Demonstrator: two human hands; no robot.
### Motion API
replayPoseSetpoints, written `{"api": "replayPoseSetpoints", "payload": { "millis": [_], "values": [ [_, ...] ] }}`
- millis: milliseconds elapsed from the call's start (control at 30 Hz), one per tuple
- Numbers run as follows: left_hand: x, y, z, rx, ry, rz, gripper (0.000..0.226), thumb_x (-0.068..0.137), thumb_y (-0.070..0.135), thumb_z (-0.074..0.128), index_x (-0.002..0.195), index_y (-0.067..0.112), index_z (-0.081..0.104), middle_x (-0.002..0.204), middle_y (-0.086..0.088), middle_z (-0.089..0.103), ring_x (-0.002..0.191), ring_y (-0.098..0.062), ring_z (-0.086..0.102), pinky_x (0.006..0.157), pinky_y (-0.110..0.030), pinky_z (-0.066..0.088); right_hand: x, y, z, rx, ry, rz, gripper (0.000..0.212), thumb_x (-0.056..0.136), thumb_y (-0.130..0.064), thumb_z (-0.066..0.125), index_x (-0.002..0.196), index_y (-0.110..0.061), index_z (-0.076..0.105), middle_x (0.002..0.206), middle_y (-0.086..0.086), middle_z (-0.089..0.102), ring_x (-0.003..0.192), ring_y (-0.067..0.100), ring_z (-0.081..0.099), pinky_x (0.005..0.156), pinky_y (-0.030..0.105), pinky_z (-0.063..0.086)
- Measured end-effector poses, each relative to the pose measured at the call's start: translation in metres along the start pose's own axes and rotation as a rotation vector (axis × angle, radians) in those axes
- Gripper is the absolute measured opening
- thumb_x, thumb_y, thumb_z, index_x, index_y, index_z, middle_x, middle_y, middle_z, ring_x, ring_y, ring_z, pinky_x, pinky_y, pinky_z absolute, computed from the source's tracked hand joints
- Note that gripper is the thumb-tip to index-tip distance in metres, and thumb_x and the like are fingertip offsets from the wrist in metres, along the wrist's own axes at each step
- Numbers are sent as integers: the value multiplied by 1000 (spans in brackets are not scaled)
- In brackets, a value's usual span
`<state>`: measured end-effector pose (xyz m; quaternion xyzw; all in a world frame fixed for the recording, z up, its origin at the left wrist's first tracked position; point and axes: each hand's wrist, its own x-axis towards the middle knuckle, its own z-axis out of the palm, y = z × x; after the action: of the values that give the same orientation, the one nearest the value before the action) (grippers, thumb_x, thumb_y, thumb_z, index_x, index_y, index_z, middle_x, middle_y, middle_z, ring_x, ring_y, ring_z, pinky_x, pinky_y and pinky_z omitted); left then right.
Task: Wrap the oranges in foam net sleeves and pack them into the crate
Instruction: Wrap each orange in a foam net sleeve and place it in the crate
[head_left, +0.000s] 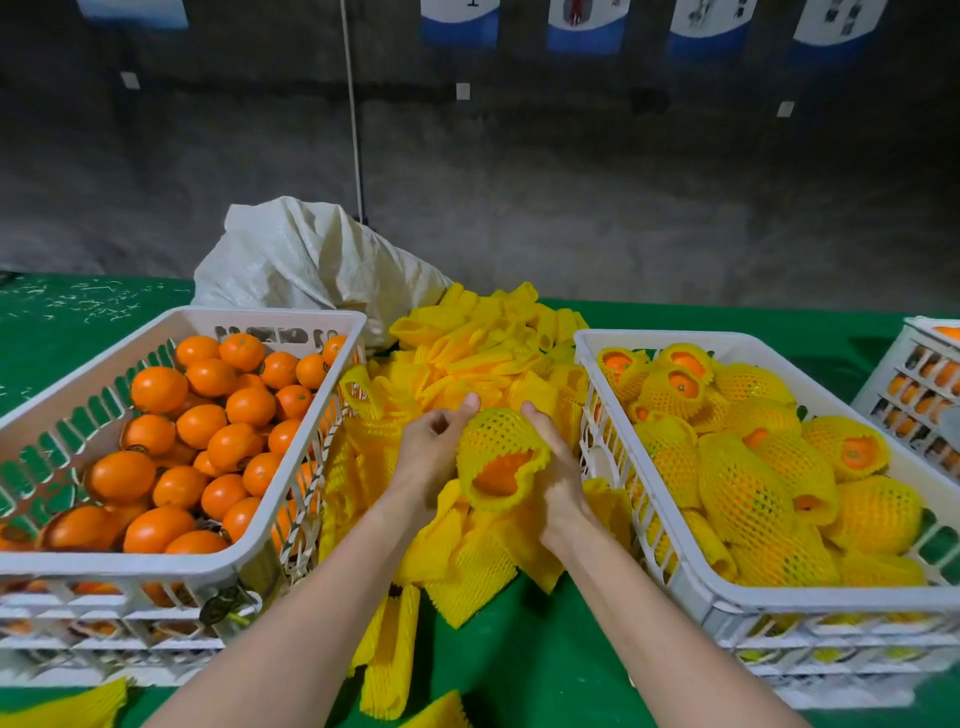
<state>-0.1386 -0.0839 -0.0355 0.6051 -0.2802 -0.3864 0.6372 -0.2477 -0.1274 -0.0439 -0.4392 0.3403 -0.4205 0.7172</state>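
Head view: the green bench (519, 649) spans the frame, its far edge beyond both grips, in front of a grey wall. Bare bench shows on the near side of the grips, between the forearms, and far off to either side behind the crates. The left crate (104, 564), full of bare oranges (156, 389), has its right wall just left of the left grip (431, 452). The right crate (675, 338), filled with sleeved oranges (743, 488) to about its rim, has its left wall just right of the right grip (558, 478). A third crate (914, 384) stands well off to the right at the frame edge. A white sack (311, 260) slumps beyond the grips, to the left. The gap between the two near crates is filled by a pile of yellow sleeves (483, 343), under and beyond the grips, with a few strays trailing toward the person.

The grips meet above this pile with the orange (501, 473) between them, inside a sleeve (498, 431) whose flared open mouth faces the person. The right grip cups it from the right and beneath, thumb laid along the sleeve's top; its fingers are hidden behind the fruit. The left grip lies against the sleeve's left side, thumb raised at the top edge, fingers curled toward the palm; whether it pinches the net cannot be told.
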Motion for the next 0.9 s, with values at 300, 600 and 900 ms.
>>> {"api": "replayPoseSetpoints", "payload": {
  "millis": [300, 600, 900],
  "values": [
    [-9, 0, 2, -118, -460, -388, 48, 68, 56, 61, 89, 17, 76, 89, -9, 74, 74, -22, 72, 59, -31, 57, -5, 1, -25, -676, 29, -519, 30, 99, -15, 40, 70, -21, 37, 61, -5, 32, 50, 1, 32, 50, 23, 25],
    [-11, -4, 12, -66, -387, -303, 41, 76, 47, 63, 99, 15, 75, 92, -9, 74, 80, -24, 71, 67, -32, 56, -5, -10, -39, -779, -70, -673, 11, 98, -20, 47, 89, -14, 47, 77, -4, 49, 69, 6, 47, 62, 25, 37],
    [-21, -6, 42, -226, -325, -44, 56, 74, 63, 47, 110, 24, 65, 109, 2, 72, 100, -12, 68, 77, -28, 55, -24, -2, -41, -503, -158, -500, 48, 76, -31, 65, 117, -36, 42, 117, -28, 44, 106, -20, 42, 82, 2, 37]
  ]
}}
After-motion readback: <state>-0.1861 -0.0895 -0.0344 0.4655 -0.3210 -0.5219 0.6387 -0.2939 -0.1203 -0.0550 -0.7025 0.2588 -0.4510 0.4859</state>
